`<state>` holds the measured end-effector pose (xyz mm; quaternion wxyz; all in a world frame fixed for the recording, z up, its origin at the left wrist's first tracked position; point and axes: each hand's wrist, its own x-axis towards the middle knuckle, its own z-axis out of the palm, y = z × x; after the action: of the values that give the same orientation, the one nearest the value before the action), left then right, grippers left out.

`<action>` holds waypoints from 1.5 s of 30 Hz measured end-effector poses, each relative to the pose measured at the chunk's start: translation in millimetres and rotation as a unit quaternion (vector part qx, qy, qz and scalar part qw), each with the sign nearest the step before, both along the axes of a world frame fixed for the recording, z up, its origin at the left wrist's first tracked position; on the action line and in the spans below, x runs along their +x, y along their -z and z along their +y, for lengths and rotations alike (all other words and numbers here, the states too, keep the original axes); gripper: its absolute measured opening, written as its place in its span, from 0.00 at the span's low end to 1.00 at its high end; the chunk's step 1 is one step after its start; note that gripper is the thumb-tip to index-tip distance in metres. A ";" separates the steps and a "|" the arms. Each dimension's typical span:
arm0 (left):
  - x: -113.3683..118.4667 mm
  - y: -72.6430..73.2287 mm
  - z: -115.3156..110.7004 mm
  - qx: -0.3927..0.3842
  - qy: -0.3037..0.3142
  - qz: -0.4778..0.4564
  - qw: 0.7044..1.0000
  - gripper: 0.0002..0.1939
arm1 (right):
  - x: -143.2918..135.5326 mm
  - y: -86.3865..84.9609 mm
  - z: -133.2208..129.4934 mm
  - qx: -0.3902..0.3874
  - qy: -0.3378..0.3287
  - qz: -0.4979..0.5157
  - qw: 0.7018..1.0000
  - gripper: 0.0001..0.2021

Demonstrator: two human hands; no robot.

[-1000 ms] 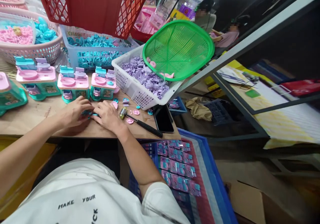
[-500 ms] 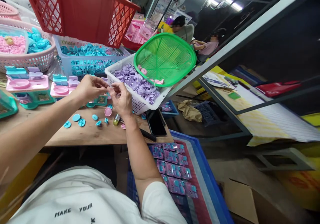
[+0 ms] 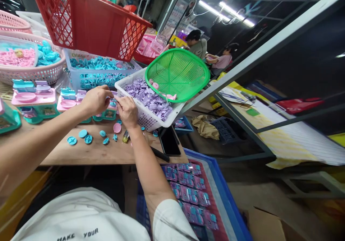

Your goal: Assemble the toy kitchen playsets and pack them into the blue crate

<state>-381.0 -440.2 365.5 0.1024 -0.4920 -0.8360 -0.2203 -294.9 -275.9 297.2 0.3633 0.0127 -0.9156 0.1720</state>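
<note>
My left hand (image 3: 97, 100) and my right hand (image 3: 127, 112) meet over the toy kitchen (image 3: 105, 115) at the row's right end, fingertips bent and closed. They hide most of its top, and whatever they pinch is too small or covered to make out. A bit of purple plastic shows between them. Two more pink and teal toy kitchens, the middle one (image 3: 67, 104) and the left one (image 3: 35, 101), stand to the left. On the wooden table below the hands lie several small blue round pieces (image 3: 88, 139), a pink dish (image 3: 117, 128) and a yellow-handled tool (image 3: 125, 137).
A white basket of purple parts (image 3: 147, 99) stands at my right, with a green basket (image 3: 178, 74) resting on it. Behind are a clear bin of blue parts (image 3: 99, 76) and a raised red basket (image 3: 88, 25). A phone (image 3: 169, 140) lies near the table's right edge.
My left hand has turned over, its fingers curling more. Both hands have come down closer to the right-end toy kitchen. The view has tilted slightly upward.
</note>
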 end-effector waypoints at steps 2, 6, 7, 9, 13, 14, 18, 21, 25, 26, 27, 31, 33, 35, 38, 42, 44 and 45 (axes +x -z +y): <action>-0.8 4.1 -1.3 -0.022 0.008 0.026 0.999 0.23 | -0.2 4.1 -0.1 -0.003 -0.003 0.011 1.000 0.14; -4.2 12.5 0.0 -0.042 0.017 0.079 0.996 0.22 | -2.4 10.6 1.5 -0.023 -0.004 0.013 1.000 0.14; -5.4 13.9 0.8 -0.043 0.018 0.090 0.995 0.21 | -3.2 11.6 1.7 -0.024 -0.001 0.013 1.000 0.14; -8.1 15.7 1.9 -0.043 0.021 0.108 0.993 0.20 | -4.7 12.9 1.9 -0.023 0.005 0.009 1.000 0.14; -12.0 19.9 -0.9 -0.039 0.057 0.138 0.988 0.18 | -4.0 14.2 2.0 -0.011 0.004 -0.010 1.000 0.15; -12.0 21.8 -2.5 -0.038 0.071 0.145 0.986 0.18 | -3.1 14.3 2.0 -0.003 0.002 -0.014 1.000 0.16; -6.5 30.1 -7.5 -0.029 0.096 0.163 0.982 0.16 | 1.3 9.3 0.1 0.033 0.009 -0.049 0.998 0.19; 0.6 30.2 -6.2 -0.046 0.092 0.173 0.980 0.15 | 8.6 -1.9 -4.3 0.046 0.027 -0.085 0.995 0.20; 11.2 28.3 -9.4 -0.066 0.064 0.171 0.981 0.15 | 40.7 -15.0 -16.9 0.044 0.033 -0.091 0.994 0.19; 13.9 29.7 -13.7 -0.055 0.062 0.168 0.982 0.16 | 53.4 -15.1 -20.9 0.044 0.022 -0.100 0.994 0.18; 16.4 32.0 -19.5 -0.038 0.064 0.166 0.983 0.18 | 66.9 -13.4 -24.8 0.048 0.006 -0.120 0.992 0.17; 20.9 39.5 -51.2 0.069 0.072 0.153 0.983 0.22 | 110.5 2.9 -35.2 0.079 -0.043 -0.256 0.962 0.07; 19.9 33.9 -65.4 0.116 0.050 0.114 0.985 0.18 | 115.8 7.6 -37.4 0.058 -0.045 -0.279 0.958 0.04; 18.2 20.2 -74.9 0.138 0.032 0.031 0.989 0.17 | 107.1 4.7 -40.0 -0.017 -0.066 -0.241 0.968 0.05; 13.3 -7.2 -80.7 0.113 0.058 -0.149 0.981 0.18 | 70.7 -11.3 -48.8 -0.203 -0.111 -0.120 0.966 0.06; -2.8 -33.9 -81.3 0.107 0.041 -0.311 0.944 0.19 | 3.6 -33.6 -68.3 -0.347 -0.164 -0.028 0.923 0.15; -12.9 -38.7 -82.7 0.142 -0.018 -0.335 0.931 0.17 | -21.2 -38.7 -77.8 -0.356 -0.186 -0.025 0.916 0.18; -17.3 -39.2 -84.1 0.156 -0.043 -0.340 0.927 0.16 | -29.1 -39.4 -82.1 -0.357 -0.192 -0.023 0.914 0.19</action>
<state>-398.2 -524.3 404.7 -0.1027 -0.3290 -0.7964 -0.4970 -324.0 -358.0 336.6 0.2829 0.0535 -0.7812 0.5540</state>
